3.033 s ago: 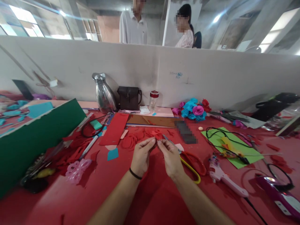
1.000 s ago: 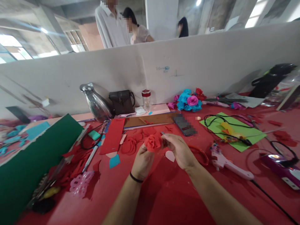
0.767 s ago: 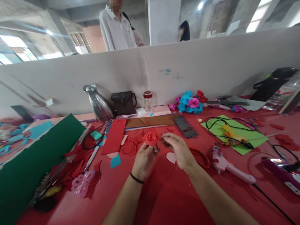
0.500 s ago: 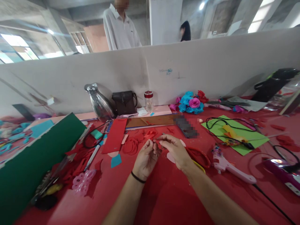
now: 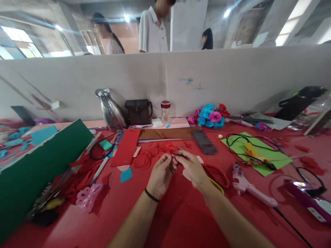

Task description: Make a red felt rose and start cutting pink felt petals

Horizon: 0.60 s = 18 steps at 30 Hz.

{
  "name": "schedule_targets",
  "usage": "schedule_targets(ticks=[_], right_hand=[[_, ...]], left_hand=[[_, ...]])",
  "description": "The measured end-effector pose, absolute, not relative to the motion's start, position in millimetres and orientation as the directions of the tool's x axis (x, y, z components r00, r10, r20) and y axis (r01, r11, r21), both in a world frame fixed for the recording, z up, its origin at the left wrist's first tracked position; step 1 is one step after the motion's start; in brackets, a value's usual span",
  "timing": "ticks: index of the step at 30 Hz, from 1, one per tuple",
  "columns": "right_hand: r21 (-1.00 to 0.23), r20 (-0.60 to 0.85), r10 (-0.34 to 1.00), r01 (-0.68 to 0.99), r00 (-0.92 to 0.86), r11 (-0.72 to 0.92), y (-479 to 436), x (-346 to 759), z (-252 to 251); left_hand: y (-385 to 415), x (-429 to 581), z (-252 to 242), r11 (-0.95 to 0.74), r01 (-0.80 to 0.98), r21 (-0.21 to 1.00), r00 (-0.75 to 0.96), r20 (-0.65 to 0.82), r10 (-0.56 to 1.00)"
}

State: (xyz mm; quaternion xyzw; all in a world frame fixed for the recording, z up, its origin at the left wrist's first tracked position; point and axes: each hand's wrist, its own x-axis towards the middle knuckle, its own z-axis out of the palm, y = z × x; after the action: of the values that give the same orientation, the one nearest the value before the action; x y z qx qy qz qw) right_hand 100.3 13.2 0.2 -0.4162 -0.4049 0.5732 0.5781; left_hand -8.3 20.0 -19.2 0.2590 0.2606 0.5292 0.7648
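My left hand (image 5: 160, 175), with a black band on the wrist, and my right hand (image 5: 191, 167) meet fingertip to fingertip low over the red table (image 5: 181, 220). Both are closed in a pinch on a small red felt flower (image 5: 172, 154), which is mostly hidden by the fingers. Loose red felt petals (image 5: 144, 159) lie just beyond the hands. Scissors with red and yellow handles (image 5: 218, 176) rest right beside my right wrist.
A pink glue gun (image 5: 248, 187), a phone (image 5: 204, 143), a light green sheet (image 5: 258, 153) with black cables and a purple device (image 5: 309, 203) lie to the right. A dark green board (image 5: 38, 162) stands left. A silver jug (image 5: 111, 108), brown bag (image 5: 139, 112), jar (image 5: 165, 111) and paper flowers (image 5: 210, 117) line the partition; people stand behind it.
The red flower, held up and plainly showing a second ago, has come down close to the table between both hands' fingertips. The people behind the partition have shifted.
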Motion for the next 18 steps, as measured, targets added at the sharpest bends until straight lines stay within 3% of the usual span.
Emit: schedule_targets(ticks=[12, 18], right_hand=[[-0.976, -0.003, 0.992, -0.216, 0.128, 0.025, 12.2, 100.2, -2.2], [-0.975, 0.105, 0.992, -0.191, 0.073, 0.117, 7.0, 99.0, 2.6]], left_hand=[[19.6, -10.0, -18.6, 0.305, -0.695, 0.651, 0.312, -0.109, 0.944], [20.2, -10.3, -21.8, 0.198, -0.638, 0.744, 0.241, -0.051, 0.969]])
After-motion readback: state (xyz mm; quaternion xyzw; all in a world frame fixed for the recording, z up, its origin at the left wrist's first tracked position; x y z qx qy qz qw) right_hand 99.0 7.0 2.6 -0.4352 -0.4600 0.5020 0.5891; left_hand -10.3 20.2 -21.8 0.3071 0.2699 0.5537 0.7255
